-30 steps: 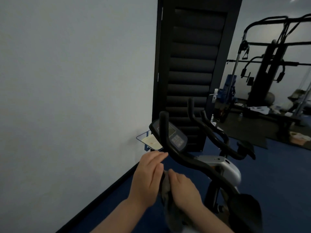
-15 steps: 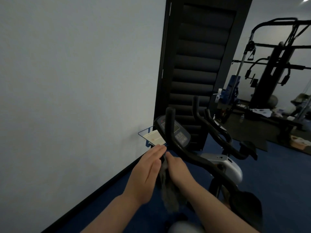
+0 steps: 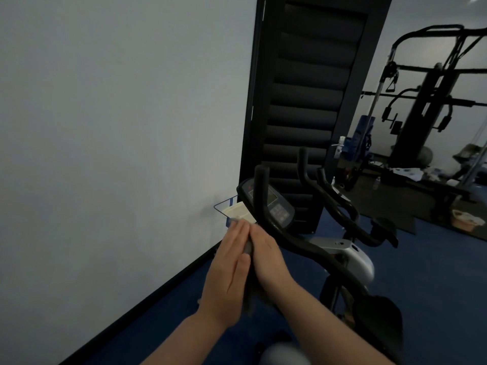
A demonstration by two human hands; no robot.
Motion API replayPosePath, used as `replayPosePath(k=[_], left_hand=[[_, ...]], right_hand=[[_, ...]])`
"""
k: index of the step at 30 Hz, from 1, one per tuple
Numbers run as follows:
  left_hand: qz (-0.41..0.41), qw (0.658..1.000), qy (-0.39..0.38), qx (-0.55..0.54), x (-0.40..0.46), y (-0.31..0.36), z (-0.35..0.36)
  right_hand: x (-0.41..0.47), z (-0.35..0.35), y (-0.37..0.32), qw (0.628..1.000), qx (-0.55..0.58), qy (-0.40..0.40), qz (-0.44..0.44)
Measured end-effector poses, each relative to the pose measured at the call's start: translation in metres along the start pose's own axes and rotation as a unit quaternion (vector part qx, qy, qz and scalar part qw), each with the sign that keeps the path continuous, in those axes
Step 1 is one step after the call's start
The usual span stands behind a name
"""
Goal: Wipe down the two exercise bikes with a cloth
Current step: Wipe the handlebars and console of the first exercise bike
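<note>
The near exercise bike [image 3: 303,246] has black curved handlebars and a console [image 3: 275,204]. Its dark seat [image 3: 379,314] is at the lower right. Beyond it stands the second bike [image 3: 345,206], also with black handlebars. A grey cloth [image 3: 247,293] is sandwiched between my two hands, left of the near handlebar, and its end hangs below them. My left hand [image 3: 229,272] presses flat against the cloth with straight fingers. My right hand [image 3: 268,259] holds the cloth from the other side; its thumb is hidden. I cannot tell whether a handlebar lies inside the cloth.
A white wall [image 3: 105,154] runs along the left above a black skirting. Behind the bikes is a black louvred door [image 3: 303,101]. A blue-framed sheet [image 3: 237,210] sits by the wall. A weight machine [image 3: 427,114] and clutter stand at the far right on blue floor.
Both hands have slid up and forward along the cloth toward the console. My left hand has closed flat against the right, with their fingertips now meeting.
</note>
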State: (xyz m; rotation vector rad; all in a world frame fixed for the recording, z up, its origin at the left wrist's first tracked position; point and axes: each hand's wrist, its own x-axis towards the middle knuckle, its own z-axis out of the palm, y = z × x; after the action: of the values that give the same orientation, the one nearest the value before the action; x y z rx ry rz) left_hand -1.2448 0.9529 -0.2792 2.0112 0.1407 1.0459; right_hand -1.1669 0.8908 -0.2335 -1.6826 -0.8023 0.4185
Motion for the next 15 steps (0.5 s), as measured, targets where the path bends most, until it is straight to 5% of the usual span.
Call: replayPosePath(k=[6,9,15], left_hand=[[0.029,0.999,0.005,0.017,-0.013,0.003,-0.012],[0.013,1.0,0.001,0.02,-0.013,0.003,-0.014],[-0.003,0.999,-0.031,0.042,-0.005,0.009,-0.01]], right_hand=[[-0.006,-0.014,0.023,0.975,-0.093,-0.075,-0.187],[0.0,-0.017,0.018,0.97,-0.149,-0.105,-0.163],[-0.023,-0.004,0.025,0.946,-0.295,0.028,-0.129]])
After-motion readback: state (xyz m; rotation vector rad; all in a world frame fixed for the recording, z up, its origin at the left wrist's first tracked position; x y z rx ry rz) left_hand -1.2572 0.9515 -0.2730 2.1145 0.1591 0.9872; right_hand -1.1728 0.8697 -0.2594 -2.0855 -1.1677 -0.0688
